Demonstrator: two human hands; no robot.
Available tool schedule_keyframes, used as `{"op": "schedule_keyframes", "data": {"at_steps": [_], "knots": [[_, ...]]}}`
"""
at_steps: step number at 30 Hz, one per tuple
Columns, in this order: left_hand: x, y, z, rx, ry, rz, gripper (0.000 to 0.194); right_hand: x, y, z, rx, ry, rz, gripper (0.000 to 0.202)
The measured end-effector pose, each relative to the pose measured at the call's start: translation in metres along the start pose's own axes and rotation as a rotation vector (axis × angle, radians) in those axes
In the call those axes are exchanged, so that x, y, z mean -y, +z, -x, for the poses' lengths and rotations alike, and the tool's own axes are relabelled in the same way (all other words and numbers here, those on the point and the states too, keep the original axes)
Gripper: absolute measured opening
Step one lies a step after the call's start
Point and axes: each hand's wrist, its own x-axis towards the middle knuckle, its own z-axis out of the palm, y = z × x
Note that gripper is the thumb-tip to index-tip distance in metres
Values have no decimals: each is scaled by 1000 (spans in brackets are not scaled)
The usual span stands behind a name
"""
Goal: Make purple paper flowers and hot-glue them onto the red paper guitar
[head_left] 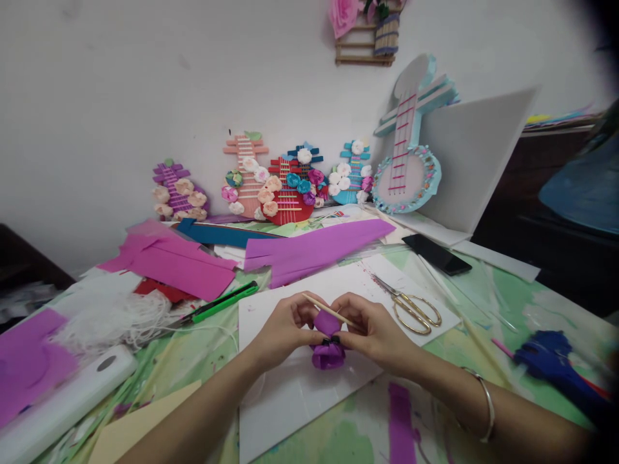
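Observation:
Above a white board (pixel 275 412), both hands meet at a small purple paper flower (pixel 327 356). My left hand (pixel 289 325) pinches its left side, thumb pressed against it. My right hand (pixel 370 328) holds its right side the same way and also has a thin wooden stick (pixel 326 309), which slants across the top of the purple paper. Both thumbnails are dark. Gold-handled scissors (pixel 416 312) lie on the board to the right of my right hand.
Purple paper (pixel 319 248), pink paper (pixel 174 261), a green cutter (pixel 225 301) and white string (pixel 120 319) lie around the board. A phone (pixel 436 254) and a blue glue gun (pixel 551 361) are at right. Decorated paper instruments (pixel 290 193) lean against the wall.

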Motion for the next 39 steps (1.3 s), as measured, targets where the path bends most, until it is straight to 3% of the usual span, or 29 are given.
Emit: {"op": "schedule_keyframes", "data": {"at_steps": [7,14,23,35,39], "knots": [[1,0,-1,20,-55,-14,34,2,1,1,-67,-2,91,21],[0,-1,-3,17,-57,-84,18,10,-2,2,1,-22,248,6],[3,-3,0,43,-125,29,25,9,-14,-1,-27,-162,623,20],[7,-4,0,-15,-112,65,38,5,-14,-1,-126,-177,659,17],[7,-4,0,-47,-68,6,28,5,-13,-2,-129,-195,658,16]]}}
